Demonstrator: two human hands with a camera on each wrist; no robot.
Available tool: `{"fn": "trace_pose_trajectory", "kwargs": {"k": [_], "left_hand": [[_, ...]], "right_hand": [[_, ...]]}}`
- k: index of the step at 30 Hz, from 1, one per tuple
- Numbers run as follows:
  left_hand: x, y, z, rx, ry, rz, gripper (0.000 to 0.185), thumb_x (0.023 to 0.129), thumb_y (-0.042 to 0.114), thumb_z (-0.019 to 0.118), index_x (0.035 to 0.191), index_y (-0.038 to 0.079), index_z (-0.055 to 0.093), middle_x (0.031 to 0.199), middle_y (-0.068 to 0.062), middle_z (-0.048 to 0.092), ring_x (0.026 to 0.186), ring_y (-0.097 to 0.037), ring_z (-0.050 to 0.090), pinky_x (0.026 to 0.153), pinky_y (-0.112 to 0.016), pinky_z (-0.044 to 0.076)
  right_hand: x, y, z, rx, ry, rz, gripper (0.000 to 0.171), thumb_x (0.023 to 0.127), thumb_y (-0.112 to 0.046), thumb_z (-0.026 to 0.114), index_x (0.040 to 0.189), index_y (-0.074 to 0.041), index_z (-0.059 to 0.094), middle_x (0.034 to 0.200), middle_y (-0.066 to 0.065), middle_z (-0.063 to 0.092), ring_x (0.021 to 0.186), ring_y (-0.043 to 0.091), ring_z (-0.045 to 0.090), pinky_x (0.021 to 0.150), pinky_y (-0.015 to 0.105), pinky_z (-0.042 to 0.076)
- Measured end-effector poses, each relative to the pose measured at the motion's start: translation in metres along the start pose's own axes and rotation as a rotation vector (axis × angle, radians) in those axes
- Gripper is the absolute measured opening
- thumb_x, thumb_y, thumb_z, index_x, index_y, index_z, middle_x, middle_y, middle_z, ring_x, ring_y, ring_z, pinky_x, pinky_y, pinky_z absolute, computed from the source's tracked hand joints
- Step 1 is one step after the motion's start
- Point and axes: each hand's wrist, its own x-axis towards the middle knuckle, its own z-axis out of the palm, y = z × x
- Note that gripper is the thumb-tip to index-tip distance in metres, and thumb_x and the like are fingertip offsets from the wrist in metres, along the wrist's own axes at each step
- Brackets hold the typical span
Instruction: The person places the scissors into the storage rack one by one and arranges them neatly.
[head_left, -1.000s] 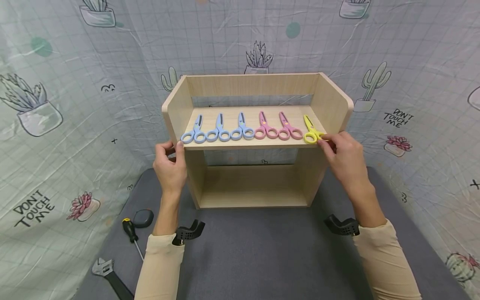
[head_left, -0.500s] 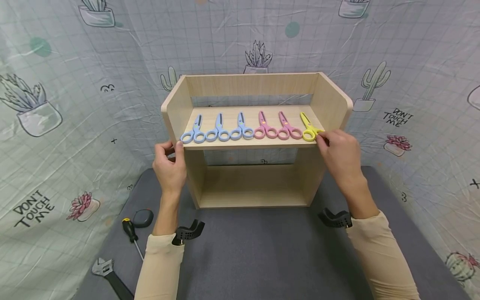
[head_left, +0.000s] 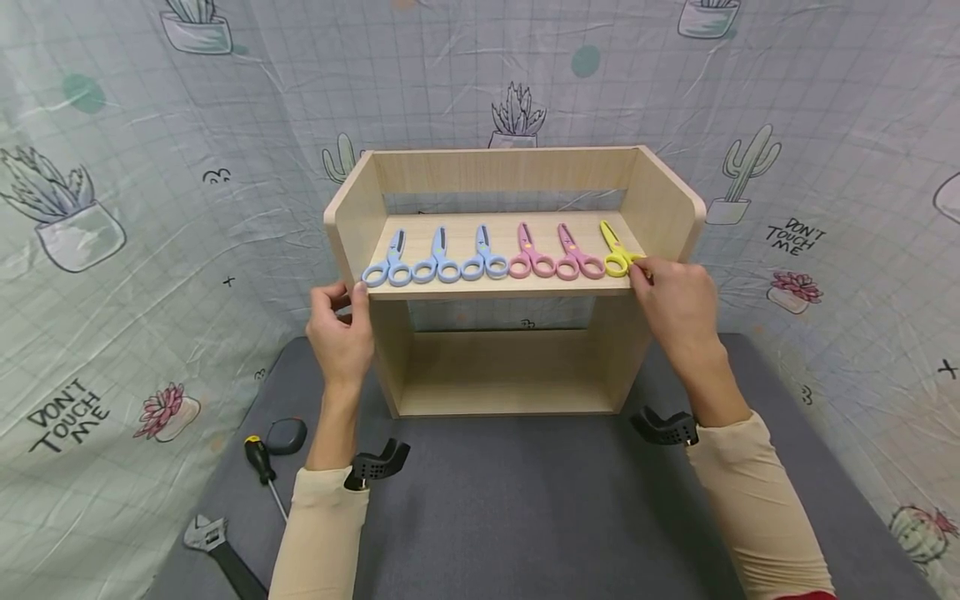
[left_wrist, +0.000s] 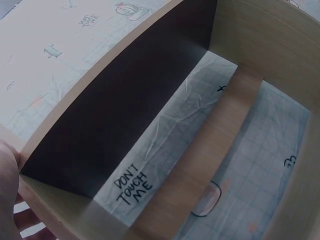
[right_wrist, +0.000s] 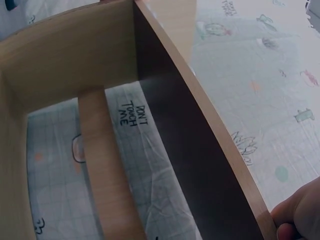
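A two-tier wooden shelf point(head_left: 510, 285) stands in front of me in the head view. Along its upper board runs a row of small scissors, blades pointing back: three blue scissors point(head_left: 393, 257), two pink scissors point(head_left: 572, 247) and one yellow pair of scissors point(head_left: 612, 242) at the right end. My right hand point(head_left: 678, 304) pinches the yellow scissors by the right handle loop, fingertips at the board's front edge. With thumb near the front edge and fingers round the side, my left hand point(head_left: 339, 333) grips the shelf's left corner. In both wrist views the scissors are hidden by the board.
On the grey table point(head_left: 510, 500) at the left lie a screwdriver point(head_left: 258, 460), a dark rounded object point(head_left: 287, 437) and an adjustable wrench point(head_left: 225, 554). The shelf's side panels point(head_left: 666, 200) rise at both ends of the row. A patterned cloth point(head_left: 450, 75) hangs behind.
My right hand has slid the yellow scissors a little left and back, closer to the pink pair and more in line with the row. The left hand has stayed put.
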Motion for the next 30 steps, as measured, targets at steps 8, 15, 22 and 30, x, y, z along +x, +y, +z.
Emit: {"fn": "trace_pose_trajectory", "kwargs": {"k": [8,15,22,30], "left_hand": [[0.001,0.001,0.001,0.006,-0.021,-0.001,0.041,0.098,0.031,0.063,0.114,-0.007,0.058,0.111,-0.022,0.07,0.098,-0.029,0.069,0.069,-0.011,0.048],[0.002,0.004,-0.002,0.035,-0.061,-0.01,0.041,0.098,0.032,0.063,0.115,-0.005,0.06,0.113,-0.021,0.07,0.097,-0.03,0.07,0.069,-0.012,0.047],[-0.003,0.009,-0.011,0.061,-0.022,0.001,0.034,0.098,0.027,0.062,0.116,-0.002,0.065,0.115,-0.015,0.071,0.095,-0.024,0.068,0.071,-0.014,0.047],[-0.024,0.023,-0.019,0.074,0.079,0.177,0.022,0.096,0.013,0.063,0.109,-0.004,0.068,0.109,-0.018,0.07,0.099,-0.028,0.066,0.084,-0.033,0.048]], "right_hand": [[-0.001,0.002,-0.002,0.032,-0.02,0.016,0.03,0.099,-0.016,0.061,0.114,0.007,0.072,0.096,0.029,0.073,0.072,0.04,0.065,0.061,0.048,0.052],[-0.006,0.005,-0.003,0.097,0.062,-0.029,0.026,0.097,-0.013,0.062,0.108,0.009,0.072,0.077,0.026,0.07,0.057,0.032,0.057,0.051,0.034,0.04],[-0.019,0.001,-0.011,0.158,0.137,-0.08,0.024,0.097,-0.015,0.064,0.091,0.008,0.069,0.065,0.02,0.061,0.052,0.028,0.051,0.05,0.029,0.036],[-0.043,-0.004,-0.011,0.208,0.148,-0.174,0.025,0.09,-0.022,0.073,0.092,0.002,0.069,0.079,0.017,0.065,0.066,0.028,0.058,0.058,0.038,0.046]]}}
